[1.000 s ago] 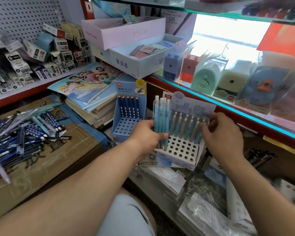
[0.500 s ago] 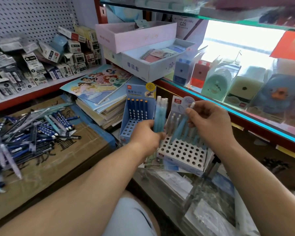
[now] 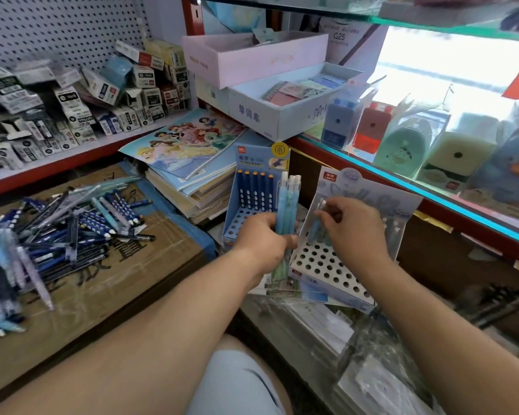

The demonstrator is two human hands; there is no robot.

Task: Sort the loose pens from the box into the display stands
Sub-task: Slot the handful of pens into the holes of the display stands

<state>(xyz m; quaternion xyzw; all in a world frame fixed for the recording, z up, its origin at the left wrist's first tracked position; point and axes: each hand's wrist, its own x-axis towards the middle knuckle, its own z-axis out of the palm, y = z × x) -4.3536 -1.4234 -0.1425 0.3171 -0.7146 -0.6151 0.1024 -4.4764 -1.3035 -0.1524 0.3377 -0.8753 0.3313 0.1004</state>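
Head — pens (image 3: 286, 205) upright within left hand (image 3: 261, 241)

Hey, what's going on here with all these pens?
A person is filling pen stands in a stationery shop. The left hand grips a bundle of light blue pens upright, and the right hand pinches one light blue pen over the back rows of the pale display stand. Most of that stand's front holes are unfilled. A pile of loose pens lies on the cardboard box to the left.
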